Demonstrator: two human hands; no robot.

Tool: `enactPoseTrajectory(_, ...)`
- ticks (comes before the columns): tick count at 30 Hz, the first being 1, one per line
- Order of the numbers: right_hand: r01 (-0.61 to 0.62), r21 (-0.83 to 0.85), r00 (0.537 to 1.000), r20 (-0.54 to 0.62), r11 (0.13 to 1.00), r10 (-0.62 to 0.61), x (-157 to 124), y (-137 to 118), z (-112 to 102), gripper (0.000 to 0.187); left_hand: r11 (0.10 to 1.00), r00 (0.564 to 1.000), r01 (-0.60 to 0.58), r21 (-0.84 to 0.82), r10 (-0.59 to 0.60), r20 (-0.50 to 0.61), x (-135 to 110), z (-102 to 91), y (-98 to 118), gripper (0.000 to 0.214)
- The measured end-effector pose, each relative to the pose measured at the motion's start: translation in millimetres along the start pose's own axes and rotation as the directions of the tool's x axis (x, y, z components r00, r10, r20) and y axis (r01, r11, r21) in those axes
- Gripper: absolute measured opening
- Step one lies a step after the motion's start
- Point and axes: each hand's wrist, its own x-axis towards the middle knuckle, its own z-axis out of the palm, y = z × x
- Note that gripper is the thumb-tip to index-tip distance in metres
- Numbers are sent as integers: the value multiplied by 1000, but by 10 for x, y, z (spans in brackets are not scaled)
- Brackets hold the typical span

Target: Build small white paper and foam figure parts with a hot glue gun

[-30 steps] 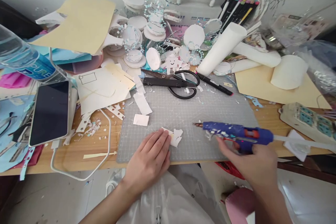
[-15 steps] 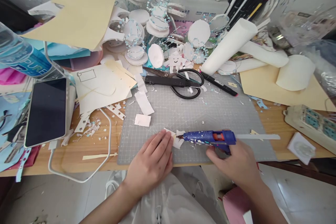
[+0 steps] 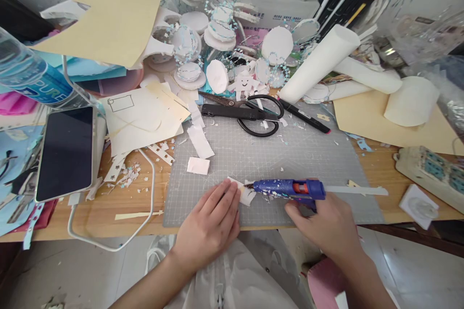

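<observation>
My right hand is wrapped around the grip of a blue hot glue gun, which lies level and points left. A white glue stick sticks out of its back end. The dark nozzle is at a small white paper piece on the grey cutting mat. My left hand holds this piece down, its fingers close together and bent slightly over the paper's left side. Its thumb is partly tucked under. Whether nozzle and paper touch is hard to tell.
Scissors and a black cutter lie beyond my hands, beside a black marker. A folded white piece rests at left. A phone, a cable and a bottle stand left; a power strip sits right.
The whole view has shifted slightly. Both hands keep their places, and the glue gun's nozzle stays at the white paper piece.
</observation>
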Motion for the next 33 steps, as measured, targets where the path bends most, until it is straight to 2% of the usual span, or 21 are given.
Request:
enactPoseTrajectory(16, 74, 21, 997, -40, 997, -73, -12, -1, -12, 17, 1000, 1000, 5, -3, -5, -3, 6, -2, 10, 36)
enactPoseTrajectory(19, 44, 34, 999, -27, 998, -43, -13, -16, -9, 17, 1000, 1000, 5, 1, -5, -3, 4, -5, 13, 36)
enactPoseTrajectory(23, -57, 101, 998, 3, 993, 57, -13, 54, -37, 15, 1000, 1000, 2, 7, -2, -13, -10, 4, 12, 35)
enactPoseTrajectory(25, -162, 102, 987, -6, 982, 163, -9, 175, -67, 16, 1000, 1000, 0, 6, 0, -11, -19, 12, 10, 36)
enactPoseTrajectory(29, -431, 30, 902, 22, 902, 431, 53, 517, -94, 20, 1000, 1000, 7, -3, -7, -4, -32, 18, 7, 37)
enactPoseTrajectory(33, -542, -28, 837, 70, 840, 543, 148, 753, -5, 19, 999, 999, 33, 5, -33, -5, -23, 8, 12, 37)
